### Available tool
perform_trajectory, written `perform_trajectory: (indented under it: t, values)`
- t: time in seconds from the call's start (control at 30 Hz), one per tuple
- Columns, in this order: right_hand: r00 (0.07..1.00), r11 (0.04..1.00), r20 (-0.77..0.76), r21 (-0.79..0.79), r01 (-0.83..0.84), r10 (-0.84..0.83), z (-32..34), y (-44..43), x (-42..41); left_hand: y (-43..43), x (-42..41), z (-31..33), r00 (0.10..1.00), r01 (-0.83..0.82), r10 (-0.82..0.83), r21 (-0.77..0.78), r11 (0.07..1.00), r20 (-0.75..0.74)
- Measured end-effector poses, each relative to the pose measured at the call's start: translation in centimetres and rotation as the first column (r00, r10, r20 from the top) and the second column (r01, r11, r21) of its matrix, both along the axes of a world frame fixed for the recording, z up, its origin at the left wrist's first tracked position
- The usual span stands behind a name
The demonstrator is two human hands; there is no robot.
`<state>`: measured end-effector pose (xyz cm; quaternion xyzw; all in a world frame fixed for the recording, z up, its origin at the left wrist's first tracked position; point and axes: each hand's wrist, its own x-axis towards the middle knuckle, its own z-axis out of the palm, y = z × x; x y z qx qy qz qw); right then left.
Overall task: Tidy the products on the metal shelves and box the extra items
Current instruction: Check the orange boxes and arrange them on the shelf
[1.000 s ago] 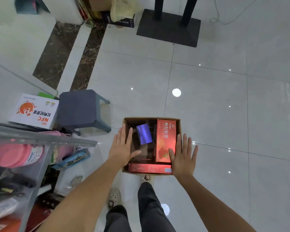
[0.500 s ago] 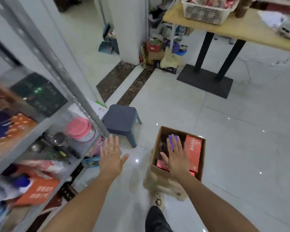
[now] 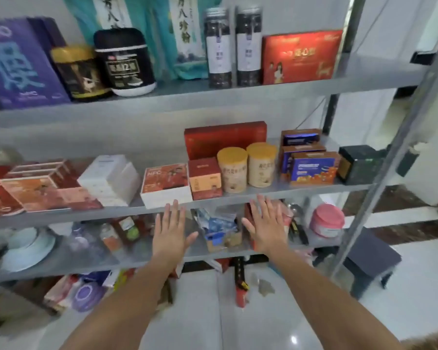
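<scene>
Facing the metal shelves [image 3: 314, 192], both hands are being held out flat, palms away, with nothing being gripped. The left hand [image 3: 171, 232] is being kept with its fingers straight and slightly apart, thumb spread sideways. Its tips are lying level with the front edge of the middle shelf, just under a white-and-orange NFC box [image 3: 166, 184]; whether the edge is being touched cannot be told. The right hand [image 3: 266, 226] is being held likewise, fingers straight and fanned, tips just beneath the same edge below two cream canisters with yellow lids [image 3: 232, 170].

On that middle shelf a small red-and-orange box [image 3: 205, 178] is being kept between the NFC box and the canisters, with a large red box [image 3: 225, 138] standing behind. Blue-and-orange boxes [image 3: 312, 168] are being stacked to the right, beside a dark box [image 3: 357, 164].

On the top shelf a purple box [image 3: 18, 64], a black jar [image 3: 124, 61], two tall dark bottles [image 3: 218, 46] and a red gift box [image 3: 301, 55] are being displayed upright. A pink tub [image 3: 326, 221] is being stored on the lower shelf, and a grey stool [image 3: 372, 261] is standing on the floor at the right.
</scene>
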<state>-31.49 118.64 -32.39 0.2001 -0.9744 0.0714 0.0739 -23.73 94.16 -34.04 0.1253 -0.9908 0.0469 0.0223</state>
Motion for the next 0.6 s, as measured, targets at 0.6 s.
perform_trajectory:
  t: [0.6]
  values:
    - [0.868,0.838,-0.162,0.392,-0.380,0.469,2.0,-21.6,-7.1,-13.6,-2.5,1.5,0.954,-0.299,0.291,0.331,0.895,0.075]
